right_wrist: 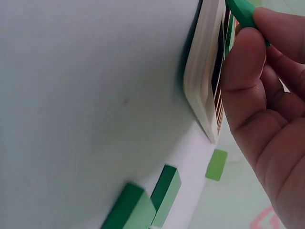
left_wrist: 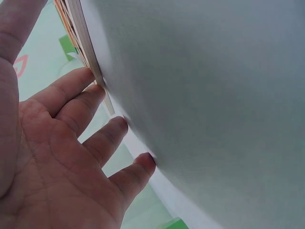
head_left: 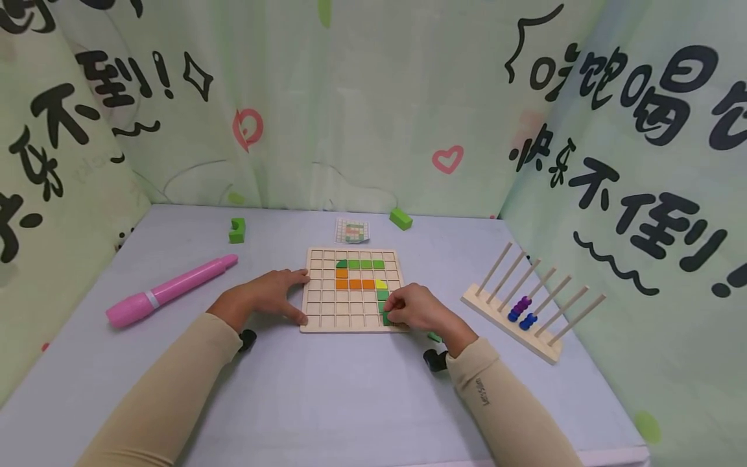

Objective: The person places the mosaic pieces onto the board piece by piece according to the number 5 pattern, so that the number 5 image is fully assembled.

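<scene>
A wooden grid board [head_left: 327,318] lies in the middle of the table, with green, orange and yellow tiles set in its upper right cells. My left hand [head_left: 279,296] rests flat against the board's left edge with straight fingers; the left wrist view shows the fingertips [left_wrist: 93,93] touching the board's side [left_wrist: 86,43]. My right hand [head_left: 411,308] is over the board's lower right corner and pinches a dark green tile [head_left: 386,318]. In the right wrist view the thumb and fingers [right_wrist: 248,62] hold that green tile [right_wrist: 240,12] above the board's edge [right_wrist: 202,90].
A pink marker [head_left: 169,290] lies at the left. Green blocks [head_left: 237,230] [head_left: 400,218] and a pattern card [head_left: 352,230] sit behind the board. A wooden peg rack with blue and purple beads [head_left: 525,311] stands at the right. Loose green tiles [right_wrist: 164,188] lie near my right wrist.
</scene>
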Demonstrator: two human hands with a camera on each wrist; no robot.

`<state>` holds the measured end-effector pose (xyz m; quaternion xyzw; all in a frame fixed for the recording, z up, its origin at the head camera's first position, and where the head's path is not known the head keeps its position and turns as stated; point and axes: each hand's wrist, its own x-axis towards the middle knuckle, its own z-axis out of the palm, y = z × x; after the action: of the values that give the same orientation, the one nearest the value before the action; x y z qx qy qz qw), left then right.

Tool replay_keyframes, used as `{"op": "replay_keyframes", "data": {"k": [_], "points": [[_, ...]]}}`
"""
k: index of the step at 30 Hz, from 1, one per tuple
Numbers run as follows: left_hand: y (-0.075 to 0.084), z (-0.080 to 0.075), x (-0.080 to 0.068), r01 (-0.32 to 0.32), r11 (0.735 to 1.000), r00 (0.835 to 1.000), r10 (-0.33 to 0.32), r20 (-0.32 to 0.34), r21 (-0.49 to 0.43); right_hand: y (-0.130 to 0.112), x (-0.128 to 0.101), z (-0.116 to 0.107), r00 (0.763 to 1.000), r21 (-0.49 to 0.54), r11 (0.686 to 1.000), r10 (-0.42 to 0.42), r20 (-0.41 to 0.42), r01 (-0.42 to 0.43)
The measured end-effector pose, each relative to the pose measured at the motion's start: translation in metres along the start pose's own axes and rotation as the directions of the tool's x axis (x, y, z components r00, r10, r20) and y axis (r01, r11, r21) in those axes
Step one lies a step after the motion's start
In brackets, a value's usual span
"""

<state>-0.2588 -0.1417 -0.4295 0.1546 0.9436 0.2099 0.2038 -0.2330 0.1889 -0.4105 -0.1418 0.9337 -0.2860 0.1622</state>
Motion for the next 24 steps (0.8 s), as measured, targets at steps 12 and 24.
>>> {"op": "replay_keyframes", "data": {"k": [12, 24], "points": [[0.001, -0.001, 0.0, 0.014, 1.0, 1.0, -0.014, 0.005, 0.0, -0.009, 0.004, 0.014, 0.998, -0.127, 0.992, -0.008, -0.054, 0.001], [0.0, 0.0, 0.001, 0.022, 1.0, 1.0, -0.022, -0.002, -0.005, -0.011, 0.004, 0.016, 0.997, -0.13, 0.991, -0.021, -0.071, 0.012]]}}
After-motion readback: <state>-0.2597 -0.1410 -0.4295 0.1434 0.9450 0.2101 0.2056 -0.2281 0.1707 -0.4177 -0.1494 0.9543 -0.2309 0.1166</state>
